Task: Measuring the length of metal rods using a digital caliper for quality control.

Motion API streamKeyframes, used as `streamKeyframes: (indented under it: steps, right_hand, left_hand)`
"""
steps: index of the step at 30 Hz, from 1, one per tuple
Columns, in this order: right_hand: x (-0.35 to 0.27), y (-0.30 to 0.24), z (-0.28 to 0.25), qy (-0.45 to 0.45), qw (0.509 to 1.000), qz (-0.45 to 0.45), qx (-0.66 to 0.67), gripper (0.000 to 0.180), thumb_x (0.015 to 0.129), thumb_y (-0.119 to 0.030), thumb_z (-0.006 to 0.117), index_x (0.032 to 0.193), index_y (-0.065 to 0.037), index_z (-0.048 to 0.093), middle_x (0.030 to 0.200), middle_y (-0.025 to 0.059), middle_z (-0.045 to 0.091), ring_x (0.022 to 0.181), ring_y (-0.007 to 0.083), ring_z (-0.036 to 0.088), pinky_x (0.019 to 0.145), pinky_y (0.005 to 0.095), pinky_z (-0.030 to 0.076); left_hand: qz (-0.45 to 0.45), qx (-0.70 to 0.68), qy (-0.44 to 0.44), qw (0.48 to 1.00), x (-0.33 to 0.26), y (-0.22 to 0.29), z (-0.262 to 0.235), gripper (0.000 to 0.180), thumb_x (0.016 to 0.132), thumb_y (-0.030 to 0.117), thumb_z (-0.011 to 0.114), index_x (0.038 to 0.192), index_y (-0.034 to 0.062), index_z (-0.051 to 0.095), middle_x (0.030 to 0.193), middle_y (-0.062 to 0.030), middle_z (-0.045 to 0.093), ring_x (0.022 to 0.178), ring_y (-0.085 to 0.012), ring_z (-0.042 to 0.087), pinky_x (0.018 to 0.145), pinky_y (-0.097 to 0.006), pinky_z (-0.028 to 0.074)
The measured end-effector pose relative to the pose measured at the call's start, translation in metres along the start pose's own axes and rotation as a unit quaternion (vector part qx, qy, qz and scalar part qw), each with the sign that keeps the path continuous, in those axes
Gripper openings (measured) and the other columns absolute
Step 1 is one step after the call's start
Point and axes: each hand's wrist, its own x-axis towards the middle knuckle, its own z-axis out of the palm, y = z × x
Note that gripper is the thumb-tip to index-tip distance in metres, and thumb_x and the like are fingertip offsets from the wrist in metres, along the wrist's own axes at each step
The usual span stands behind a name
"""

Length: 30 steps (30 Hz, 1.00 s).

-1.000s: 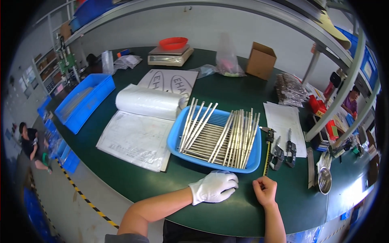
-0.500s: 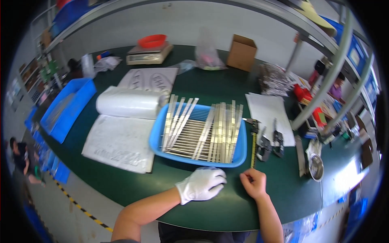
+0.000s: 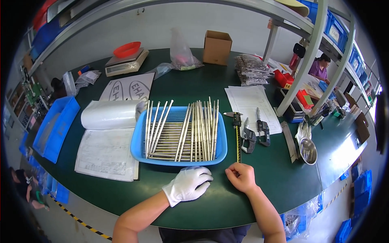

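A blue plastic basket (image 3: 178, 163) stands before me, holding many thin metal rods (image 3: 170, 137). Several rods lie crosswise at the bottom, others lean upright over them on both sides. My left hand (image 3: 188, 184), in a white glove, rests on the table just below the basket's near edge. Its fingers are loosely bent, with the thumb apart, and no object shows in them. Bare and curled into a fist, my right hand (image 3: 242, 177) lies at the near end of a yellow measuring strip (image 3: 238, 146). Nothing shows in it.
Right of the basket lie a caliper (image 3: 234, 117), two micrometers (image 3: 248, 137) and paper sheets (image 3: 259, 105). A metal bowl (image 3: 308, 152) stands farther right. An open document folder (image 3: 106, 154) and a blue bin (image 3: 54, 129) are left. At the back are a scale (image 3: 126, 62) and carton (image 3: 217, 47).
My view has turned slightly, so the table and its things sit farther left in the picture. Both hands keep nearly the same places beside the basket, and the rods look unmoved.
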Motion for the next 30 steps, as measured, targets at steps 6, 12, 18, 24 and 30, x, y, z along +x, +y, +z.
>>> streamKeyframes:
  steps: [6, 12, 18, 24, 30]
  right_hand:
    - [0.0026, -0.0014, 0.0036, 0.015, 1.0, -0.001, -0.007, 0.012, 0.071, -0.011, 0.066, 0.064, -0.006, 0.057, 0.05, 0.0052, 0.051, 0.043, 0.0175, 0.05, 0.042, 0.0292, 0.039]
    - [0.001, 0.0017, 0.004, 0.013, 1.0, 0.004, 0.003, 0.011, 0.071, -0.01, 0.066, 0.065, -0.005, 0.058, 0.052, 0.0059, 0.052, 0.043, 0.0171, 0.05, 0.042, 0.0284, 0.039]
    - [0.0016, 0.0002, 0.0038, 0.01, 1.0, 0.012, 0.009, 0.011, 0.072, -0.01, 0.066, 0.066, -0.004, 0.058, 0.052, 0.0065, 0.052, 0.043, 0.0159, 0.051, 0.042, 0.0275, 0.039]
    - [0.0001, 0.0017, 0.003, 0.008, 1.0, 0.015, 0.015, 0.011, 0.072, -0.01, 0.066, 0.066, -0.004, 0.058, 0.052, 0.0062, 0.052, 0.043, 0.0152, 0.051, 0.042, 0.0272, 0.039]
    - [0.0018, -0.0011, 0.0019, 0.012, 1.0, 0.004, 0.015, 0.011, 0.072, -0.01, 0.066, 0.066, -0.004, 0.058, 0.052, 0.006, 0.052, 0.043, 0.0156, 0.05, 0.042, 0.0271, 0.039]
  left_hand:
    - [0.003, 0.004, 0.0, 1.0, -0.0025, -0.0032, 0.0005, 0.012, 0.074, 0.012, 0.06, 0.083, 0.0055, 0.063, 0.089, -0.0073, 0.061, 0.077, -0.0268, 0.059, 0.067, -0.035, 0.048]
    - [0.006, 0.004, 0.003, 1.0, -0.0038, -0.005, 0.0035, 0.013, 0.075, 0.013, 0.058, 0.084, 0.0053, 0.063, 0.09, -0.0066, 0.06, 0.078, -0.0268, 0.058, 0.067, -0.036, 0.048]
    - [0.003, 0.002, 0.001, 1.0, -0.0052, -0.0039, 0.0024, 0.013, 0.076, 0.015, 0.057, 0.084, 0.0053, 0.062, 0.09, -0.006, 0.06, 0.08, -0.0273, 0.057, 0.068, -0.037, 0.048]
    - [0.004, 0.005, -0.001, 1.0, -0.0042, -0.0041, 0.0038, 0.014, 0.076, 0.015, 0.057, 0.083, 0.0051, 0.062, 0.091, -0.0063, 0.06, 0.08, -0.0272, 0.057, 0.068, -0.037, 0.048]
    - [0.003, 0.007, -0.005, 1.0, -0.0032, -0.0025, 0.002, 0.014, 0.076, 0.015, 0.057, 0.083, 0.0046, 0.062, 0.091, -0.0065, 0.06, 0.08, -0.0273, 0.057, 0.068, -0.037, 0.048]
